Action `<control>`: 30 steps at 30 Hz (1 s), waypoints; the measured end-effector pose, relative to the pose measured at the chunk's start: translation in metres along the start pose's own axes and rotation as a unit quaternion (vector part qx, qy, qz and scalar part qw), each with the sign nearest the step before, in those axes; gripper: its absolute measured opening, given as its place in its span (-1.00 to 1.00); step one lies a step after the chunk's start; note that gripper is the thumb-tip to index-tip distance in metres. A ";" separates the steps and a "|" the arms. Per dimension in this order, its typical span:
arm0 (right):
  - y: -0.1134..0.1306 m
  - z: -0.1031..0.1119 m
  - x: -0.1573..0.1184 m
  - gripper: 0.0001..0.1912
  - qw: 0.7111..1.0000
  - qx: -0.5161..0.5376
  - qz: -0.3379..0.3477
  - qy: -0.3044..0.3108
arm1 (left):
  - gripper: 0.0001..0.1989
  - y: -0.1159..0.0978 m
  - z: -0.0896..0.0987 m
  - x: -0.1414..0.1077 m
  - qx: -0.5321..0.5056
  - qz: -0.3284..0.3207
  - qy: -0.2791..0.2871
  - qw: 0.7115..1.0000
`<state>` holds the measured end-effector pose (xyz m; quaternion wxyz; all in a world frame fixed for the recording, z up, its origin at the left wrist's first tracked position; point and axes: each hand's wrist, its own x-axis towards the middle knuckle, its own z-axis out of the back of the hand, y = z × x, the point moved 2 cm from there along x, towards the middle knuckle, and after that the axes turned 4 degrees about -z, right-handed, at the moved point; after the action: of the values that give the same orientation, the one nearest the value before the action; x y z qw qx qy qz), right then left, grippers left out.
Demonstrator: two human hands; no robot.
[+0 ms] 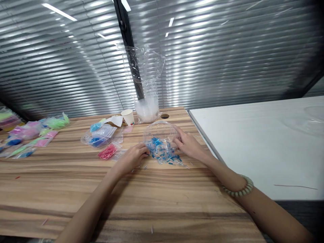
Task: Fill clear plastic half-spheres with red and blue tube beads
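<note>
A clear plastic bowl (160, 127) is tilted on the wooden table, its opening toward me. Blue and clear small pieces (165, 154) lie inside it and spill over the wood in front. My right hand (188, 144) holds the bowl's right rim, fingers curled round it. At the left edge of the pile is my left hand (135, 155), its fingers pinched together; whatever is between the fingertips is too small to make out. A bag of red pieces (107, 152) lies just left of my left hand.
Behind the bowl stand a bagged stack of clear bowls (147, 109) and a paper cup (128, 117). Bags with blue pieces (100, 135) lie left of them, colourful bags (32, 131) farther left. A white table (258, 145) adjoins on the right.
</note>
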<state>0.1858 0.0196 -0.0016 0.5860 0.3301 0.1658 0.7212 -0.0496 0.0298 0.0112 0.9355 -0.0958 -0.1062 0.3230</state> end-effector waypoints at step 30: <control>0.003 0.001 -0.001 -0.37 1.000 -0.002 0.000 0.005 | -0.84 -0.003 0.000 0.000 0.040 -0.008 -0.007 0.999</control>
<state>0.1843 0.0180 0.0010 0.5857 0.3255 0.1671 0.7232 -0.0480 0.0277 0.0122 0.9404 -0.0554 -0.1001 0.3203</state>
